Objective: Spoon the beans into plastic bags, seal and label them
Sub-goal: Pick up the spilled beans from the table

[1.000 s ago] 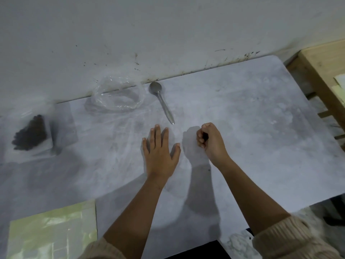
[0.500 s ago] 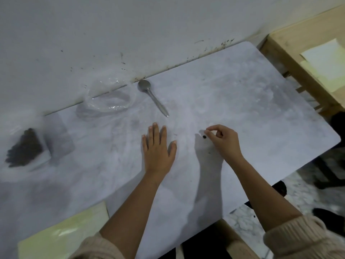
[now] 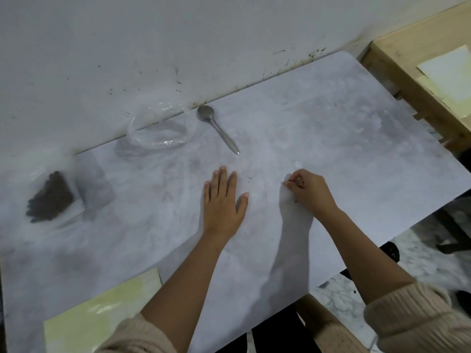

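My left hand (image 3: 224,200) lies flat, palm down, fingers together, on the grey marble-look table (image 3: 344,138). My right hand (image 3: 311,192) rests to its right with thumb and forefinger pinched on a tiny dark bean (image 3: 290,181), mostly hidden by the fingertips. A metal spoon (image 3: 216,126) lies empty beyond my left hand, bowl toward the wall. Left of it sits an empty clear plastic container (image 3: 158,128); whether it is a bag or a bowl I cannot tell. A clear bag of dark beans (image 3: 51,200) stands blurred at the far left.
Pale yellow-green sheets (image 3: 102,314) lie at the table's near left corner. A wooden shelf (image 3: 407,59) with pale paper (image 3: 453,72) stands past the right edge. The stained white wall (image 3: 178,47) runs along the table's back. A dark crumb (image 3: 249,178) lies between my hands.
My right hand went from a fist to fingertips at a dark bean on the table, then pinched over it. The left hand stayed flat. The camera view shifted.
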`<move>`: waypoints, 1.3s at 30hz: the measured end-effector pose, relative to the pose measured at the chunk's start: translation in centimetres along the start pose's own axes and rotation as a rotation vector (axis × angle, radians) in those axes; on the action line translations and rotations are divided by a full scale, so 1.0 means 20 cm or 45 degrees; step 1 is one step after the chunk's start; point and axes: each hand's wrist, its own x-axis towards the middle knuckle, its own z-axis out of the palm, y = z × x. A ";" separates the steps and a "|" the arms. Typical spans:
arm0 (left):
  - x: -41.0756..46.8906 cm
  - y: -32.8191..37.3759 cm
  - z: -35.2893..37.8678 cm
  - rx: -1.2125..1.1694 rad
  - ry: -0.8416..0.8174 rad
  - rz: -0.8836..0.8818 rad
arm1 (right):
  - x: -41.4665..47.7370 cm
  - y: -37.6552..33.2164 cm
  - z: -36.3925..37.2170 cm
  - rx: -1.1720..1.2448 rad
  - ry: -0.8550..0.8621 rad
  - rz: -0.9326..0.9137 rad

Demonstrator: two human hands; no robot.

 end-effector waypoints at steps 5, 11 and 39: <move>0.00 -0.01 0.00 0.011 -0.026 0.003 | -0.04 -0.04 0.01 0.228 0.048 0.020; 0.00 -0.01 0.01 0.025 -0.022 -0.002 | -0.09 -0.14 0.09 0.989 -0.038 0.245; 0.19 -0.14 -0.35 -0.505 0.394 -0.339 | 0.23 -0.43 -0.02 0.358 -0.199 -0.156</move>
